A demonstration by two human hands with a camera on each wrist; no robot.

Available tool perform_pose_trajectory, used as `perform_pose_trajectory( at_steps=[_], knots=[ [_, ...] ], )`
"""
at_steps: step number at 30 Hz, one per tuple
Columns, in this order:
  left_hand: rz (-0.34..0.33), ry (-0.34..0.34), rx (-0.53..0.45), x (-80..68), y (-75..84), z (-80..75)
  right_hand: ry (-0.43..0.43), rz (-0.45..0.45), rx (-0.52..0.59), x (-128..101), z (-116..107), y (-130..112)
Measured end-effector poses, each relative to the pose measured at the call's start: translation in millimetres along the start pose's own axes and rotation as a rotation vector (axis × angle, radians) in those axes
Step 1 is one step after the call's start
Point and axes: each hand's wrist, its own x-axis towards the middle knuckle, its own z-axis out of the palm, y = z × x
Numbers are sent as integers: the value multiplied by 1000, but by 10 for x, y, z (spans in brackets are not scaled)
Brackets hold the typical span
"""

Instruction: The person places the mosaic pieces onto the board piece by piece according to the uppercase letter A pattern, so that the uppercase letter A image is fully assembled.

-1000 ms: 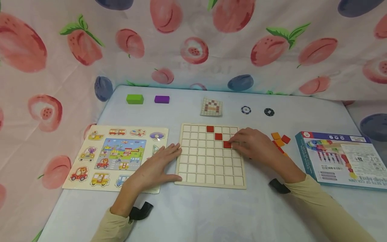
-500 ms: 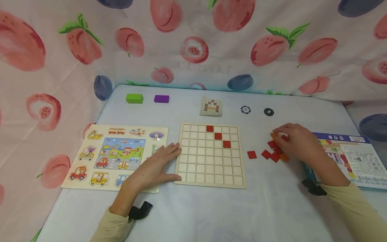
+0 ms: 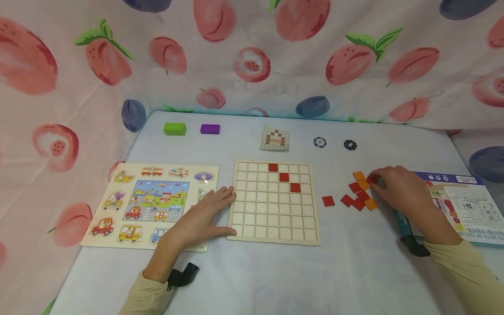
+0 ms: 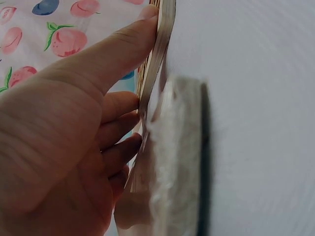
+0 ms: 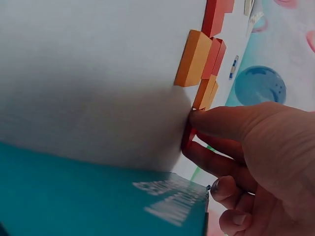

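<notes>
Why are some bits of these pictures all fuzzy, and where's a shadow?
In the left wrist view, the puzzle board's edge is blurred, probably from being so near the camera, while the grid board's edge looks sharper; in the right wrist view, the teal box has fuzzy lettering, and a soft shadow darkens the white cloth near the red tile.
</notes>
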Motion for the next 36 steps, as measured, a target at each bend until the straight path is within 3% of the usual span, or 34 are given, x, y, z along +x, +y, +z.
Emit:
perform_pose_trajectory(
  at_steps=[6,14,19,24,30,36],
  knots=[
    [0,1,-5,-4,0,2,7,15,34,8,30,33],
    [-5,6,0,-10,5,-4,97,2,95,-37,-2,-63],
    [-10,9,-4,-3,15,-8,88,-49,141,-55,-34,-353],
    [-4,9,-3,5,15,-7,101,-161,138,-81,-18,-750],
    [-10,12,-6,1,11,-3,149,-311,109,-97,111,-1205],
    [-3,12,-3,5,1,2,124,-417,95,-78,258,-1474]
  ],
)
